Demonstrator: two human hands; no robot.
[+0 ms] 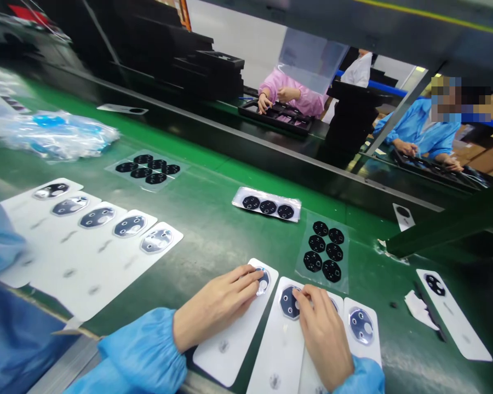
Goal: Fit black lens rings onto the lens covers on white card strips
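My left hand [219,303] lies palm down with its fingers stretched over a dark camera-cover sticker [263,282] at the top of a white phone-back-shaped panel [225,350]. To its right, my right hand [326,334] has bent fingers drawn together, their tips touching the right edge of the dark camera-cover sticker [288,303] on a second white panel [277,350]. Whether a film is pinched there is hidden. Beside that hand, another panel [372,342] carries a shiny film-covered disc [360,325]. A further panel is partly hidden under my right hand.
Several white panels [107,262] overlap at left. Sheets of black octagonal stickers [148,169] [322,249] and a strip stack [267,204] lie beyond. Plastic bags [61,134] sit far left. A green post [443,219] and single panel [456,317] are right. Two co-workers sit opposite.
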